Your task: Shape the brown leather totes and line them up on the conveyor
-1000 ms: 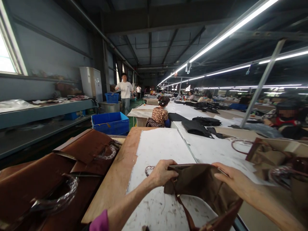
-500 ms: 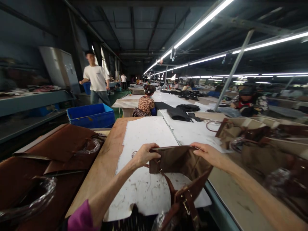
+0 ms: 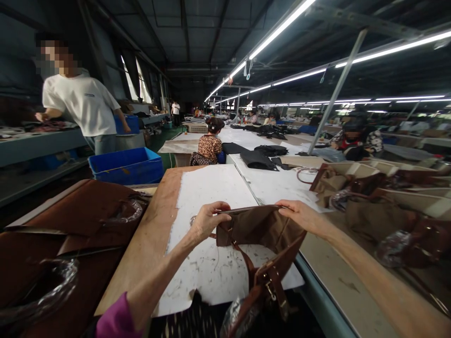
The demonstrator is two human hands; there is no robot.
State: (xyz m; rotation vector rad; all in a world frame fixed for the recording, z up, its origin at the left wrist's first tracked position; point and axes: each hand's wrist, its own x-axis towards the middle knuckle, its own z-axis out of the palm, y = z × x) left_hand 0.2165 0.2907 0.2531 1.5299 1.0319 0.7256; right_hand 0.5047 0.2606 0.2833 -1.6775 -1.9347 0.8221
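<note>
A brown handbag (image 3: 262, 230) with a fabric lining and leather straps is held up by its far rim, its mouth facing me. My left hand (image 3: 208, 220) pinches the rim's left corner between thumb and fingers. At the right part of the same rim, my right hand (image 3: 299, 215) grips the edge. The bag's near side hangs toward me, with a buckled strap and gold-coloured metal clasp (image 3: 270, 291). Clear plastic wrap (image 3: 234, 312) shows around a handle at the bottom. Beneath lies a stained white sheet (image 3: 200, 267) on the wooden table (image 3: 141, 253).
Brown bags (image 3: 81, 211) with plastic-wrapped handles are piled at left, and more open bags (image 3: 380, 211) stand at right. A blue bin (image 3: 127, 166) is beyond the left pile. One person in white (image 3: 84, 103) is beside the left bench; another sits ahead (image 3: 211, 143).
The person in white has come closer and moved left. My view has shifted slightly, while both hands keep their hold on the handbag's rim.
</note>
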